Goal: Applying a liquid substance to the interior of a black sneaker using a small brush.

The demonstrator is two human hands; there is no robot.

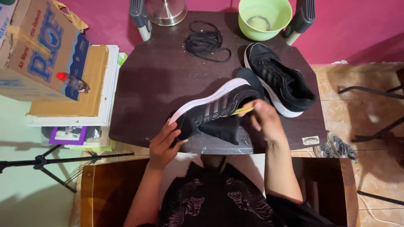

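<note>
the left hand (165, 143) has its grip closed around the toe end of a black fabric sneaker with grey side stripes and a white sole (214, 106), fingers curled over the white edge and thumb underneath. the shoe is tipped on its side above the near edge of the dark brown tabletop (155, 80), sole turned away from the person, heel rising up and away from the left grip. the right hand (263, 120) pinches a small yellow brush-like tool (243, 110) against the shoe's heel side, fingers pressed together on it; what kind of tool it is cannot be told. just beyond the right grip a second black sneaker (280, 82) stands upright on the tabletop. farther out lie a coiled black shoelace (207, 42) and a light green plastic bowl of water (265, 17). well off to the left of the left grip sits a cardboard box (40, 50).
</note>
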